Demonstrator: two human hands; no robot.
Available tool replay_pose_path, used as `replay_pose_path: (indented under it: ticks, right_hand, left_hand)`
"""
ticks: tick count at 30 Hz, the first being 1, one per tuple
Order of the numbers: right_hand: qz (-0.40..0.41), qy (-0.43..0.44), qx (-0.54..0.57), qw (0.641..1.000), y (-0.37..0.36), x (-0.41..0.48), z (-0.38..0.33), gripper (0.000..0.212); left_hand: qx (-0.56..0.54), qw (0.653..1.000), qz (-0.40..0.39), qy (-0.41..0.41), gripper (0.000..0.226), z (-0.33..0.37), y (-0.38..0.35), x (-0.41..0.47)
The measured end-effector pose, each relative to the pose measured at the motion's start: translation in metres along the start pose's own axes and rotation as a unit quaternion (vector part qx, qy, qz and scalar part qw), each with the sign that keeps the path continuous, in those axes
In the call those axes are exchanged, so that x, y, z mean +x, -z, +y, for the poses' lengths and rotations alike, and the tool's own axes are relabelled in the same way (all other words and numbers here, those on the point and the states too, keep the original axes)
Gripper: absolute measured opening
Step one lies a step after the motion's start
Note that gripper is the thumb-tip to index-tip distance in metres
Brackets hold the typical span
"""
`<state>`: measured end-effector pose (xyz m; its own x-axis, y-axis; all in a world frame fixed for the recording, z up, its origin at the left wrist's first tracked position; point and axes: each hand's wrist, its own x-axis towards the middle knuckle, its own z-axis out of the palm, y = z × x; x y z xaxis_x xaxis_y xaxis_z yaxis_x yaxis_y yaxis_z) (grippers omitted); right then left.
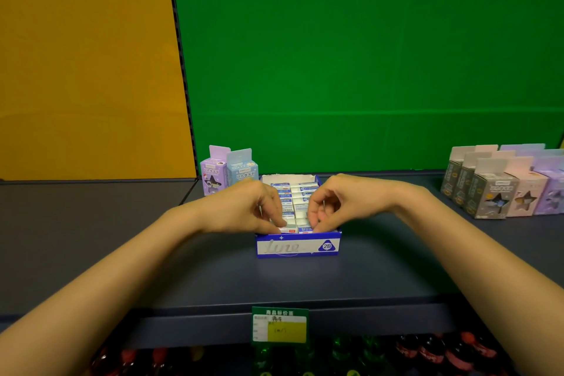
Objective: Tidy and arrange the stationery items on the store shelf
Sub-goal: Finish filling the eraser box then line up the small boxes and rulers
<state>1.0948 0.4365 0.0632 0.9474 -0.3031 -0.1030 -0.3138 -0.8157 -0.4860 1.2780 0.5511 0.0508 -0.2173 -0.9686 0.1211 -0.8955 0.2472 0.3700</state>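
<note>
Head cam looks down at a dark shelf (pixel 305 281) with a blue-and-white display box (pixel 297 246) of small erasers (pixel 297 194) dead center. Left hand (pixel 244 207) and right hand (pixel 345 203) both dip into the box's front end, fingertips pinched on the front erasers. Purple and blue cartons (pixel 227 172) sit at 10 o'clock from the box, grey and pink ones (pixel 500 185) at 3 o'clock.

A display box (pixel 297 246) of erasers (pixel 300 195) sat mid-shelf (pixel 213 278); two cartons (pixel 227 172) stood just far-left of it, grouped cartons (pixel 503 189) well apart at right, a price tag (pixel 280 325) on the near edge
</note>
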Motion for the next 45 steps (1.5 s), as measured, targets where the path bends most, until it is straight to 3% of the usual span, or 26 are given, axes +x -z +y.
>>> replay_pose_path:
  ticks: [12, 21, 24, 27, 30, 34, 38, 40, 45]
  right_hand:
    - [0.042, 0.004, 0.014, 0.999, -0.001, -0.003, 0.004, 0.01]
    - [0.06, 0.004, 0.023, 0.998, -0.003, 0.0, 0.004, 0.008]
    - [0.127, 0.02, 0.006, 0.992, 0.0, 0.014, -0.001, 0.012]
    - [0.211, 0.028, 0.025, 0.977, 0.003, 0.042, -0.006, 0.025]
    - [0.229, 0.003, 0.051, 0.972, 0.006, 0.077, -0.012, 0.057]
    - [0.191, -0.022, 0.061, 0.979, 0.007, 0.118, -0.018, 0.086]
    - [0.162, -0.047, 0.089, 0.982, 0.009, 0.14, -0.013, 0.089]
    - [0.15, -0.055, 0.068, 0.985, 0.008, 0.144, -0.01, 0.08]
    - [0.163, -0.045, 0.048, 0.984, 0.002, 0.149, -0.007, 0.056]
  left_hand:
    - [-0.045, 0.999, -0.001, 0.002, 0.018, 0.002, 0.002, -0.002]
    - [-0.064, 0.997, -0.046, -0.006, 0.026, -0.001, 0.003, -0.012]
    - [-0.076, 0.991, 0.11, -0.016, 0.021, -0.012, 0.002, -0.022]
    - [-0.091, 0.942, 0.322, 0.04, 0.013, -0.035, 0.01, -0.028]
    - [-0.071, 0.908, 0.394, 0.125, 0.018, -0.064, 0.019, -0.022]
    - [-0.189, 0.9, 0.296, 0.259, 0.076, -0.093, 0.026, -0.005]
    - [-0.286, 0.897, 0.209, 0.265, 0.106, -0.116, 0.032, 0.007]
    - [-0.338, 0.888, 0.171, 0.262, 0.105, -0.125, 0.033, 0.011]
    - [-0.34, 0.906, 0.123, 0.22, 0.059, -0.135, 0.034, 0.017]
